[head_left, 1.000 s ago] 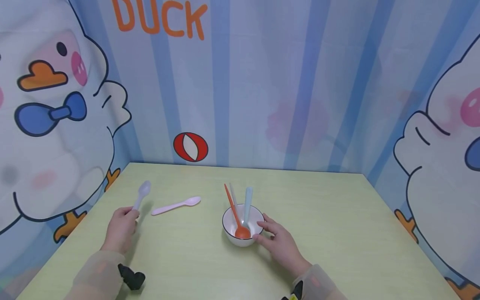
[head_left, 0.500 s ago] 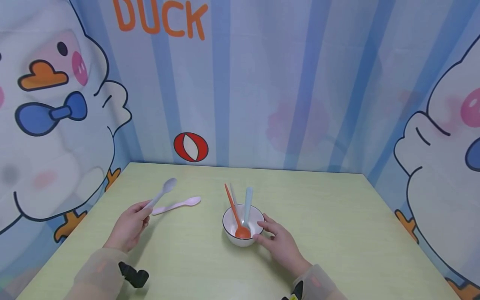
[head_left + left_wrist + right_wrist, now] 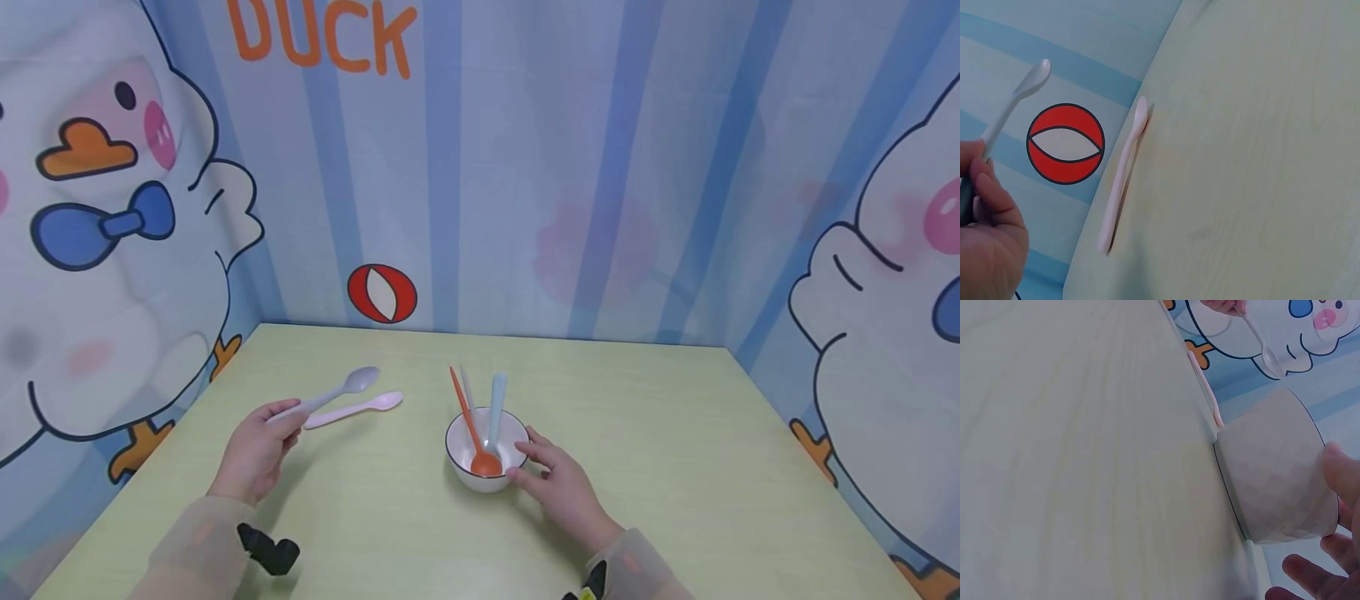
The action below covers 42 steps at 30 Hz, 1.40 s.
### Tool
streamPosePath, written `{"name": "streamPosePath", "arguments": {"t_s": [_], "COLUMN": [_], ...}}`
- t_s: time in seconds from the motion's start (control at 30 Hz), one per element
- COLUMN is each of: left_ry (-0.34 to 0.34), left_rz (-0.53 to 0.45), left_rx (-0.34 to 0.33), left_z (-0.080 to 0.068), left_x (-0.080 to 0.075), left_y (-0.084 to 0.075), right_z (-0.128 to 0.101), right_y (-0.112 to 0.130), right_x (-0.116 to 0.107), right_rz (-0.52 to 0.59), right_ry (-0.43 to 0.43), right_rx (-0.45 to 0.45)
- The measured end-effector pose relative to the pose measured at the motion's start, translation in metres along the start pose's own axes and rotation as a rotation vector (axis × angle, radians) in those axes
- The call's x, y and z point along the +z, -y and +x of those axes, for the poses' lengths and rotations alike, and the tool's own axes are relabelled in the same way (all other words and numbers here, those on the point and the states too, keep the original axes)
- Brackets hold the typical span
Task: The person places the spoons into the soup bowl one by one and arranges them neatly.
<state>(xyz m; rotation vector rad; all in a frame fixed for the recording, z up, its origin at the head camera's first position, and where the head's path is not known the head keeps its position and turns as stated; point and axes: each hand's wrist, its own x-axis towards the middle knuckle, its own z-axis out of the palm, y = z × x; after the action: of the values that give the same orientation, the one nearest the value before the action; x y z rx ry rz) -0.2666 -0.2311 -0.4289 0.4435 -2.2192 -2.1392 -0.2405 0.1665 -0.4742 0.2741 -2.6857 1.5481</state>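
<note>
My left hand (image 3: 257, 450) pinches the handle of a pale lavender spoon (image 3: 362, 380), raised above the table with its bowl end pointing right. Below it a pink spoon (image 3: 356, 410) lies flat on the tabletop; the left wrist view shows both the lavender spoon (image 3: 1034, 78) and the pink spoon (image 3: 1124, 175). A white bowl (image 3: 465, 482) with a dark rim stands at the middle of the table. In it lean an orange spoon (image 3: 486, 464), a light blue spoon (image 3: 497, 408) and a whitish one. My right hand (image 3: 562, 492) grips the bowl's right rim between thumb and fingers.
The pale yellow-green table (image 3: 675, 467) ends at a striped blue curtain (image 3: 510, 167) printed with ducks and a red ball. Dark wrist cameras sit on both sleeves.
The left hand has moved right and swung the lavender spoon from upright to slanting right, over the pink spoon. The right hand and bowl have stayed in place.
</note>
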Motion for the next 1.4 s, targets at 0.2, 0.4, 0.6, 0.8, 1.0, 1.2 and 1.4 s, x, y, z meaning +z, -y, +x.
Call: {"name": "streamPosePath", "arguments": {"t_s": [0.2,0.4,0.6,0.8,1.0,1.2,1.4], "left_ry": [0.039,0.064,0.065,0.064,0.053,0.004,-0.043], "left_rz": [-0.083,-0.234,-0.325,-0.348,-0.229,-0.142,-0.090], "left_rx": [-0.001,0.004,0.008,0.054,0.117,0.124,0.128], "left_z": [-0.001,-0.001,-0.003,-0.003,-0.004,-0.005,-0.008], "left_x": [-0.001,-0.001,-0.001,0.004,0.012,0.023,0.035], "left_y": [-0.004,-0.005,-0.008,-0.011,-0.013,-0.018,-0.023], "right_z": [-0.001,0.000,0.000,0.000,0.000,0.000,-0.001], "right_y": [0.001,0.000,0.000,0.000,0.001,0.000,0.001], "right_x": [0.000,0.000,0.001,0.000,0.000,0.001,0.001], "right_rz": [0.000,-0.001,-0.009,-0.017,-0.004,-0.003,-0.008], "right_ry": [0.003,-0.002,-0.003,-0.001,0.001,-0.003,0.001], "right_rx": [-0.002,-0.005,0.001,-0.003,-0.005,0.012,0.006]}}
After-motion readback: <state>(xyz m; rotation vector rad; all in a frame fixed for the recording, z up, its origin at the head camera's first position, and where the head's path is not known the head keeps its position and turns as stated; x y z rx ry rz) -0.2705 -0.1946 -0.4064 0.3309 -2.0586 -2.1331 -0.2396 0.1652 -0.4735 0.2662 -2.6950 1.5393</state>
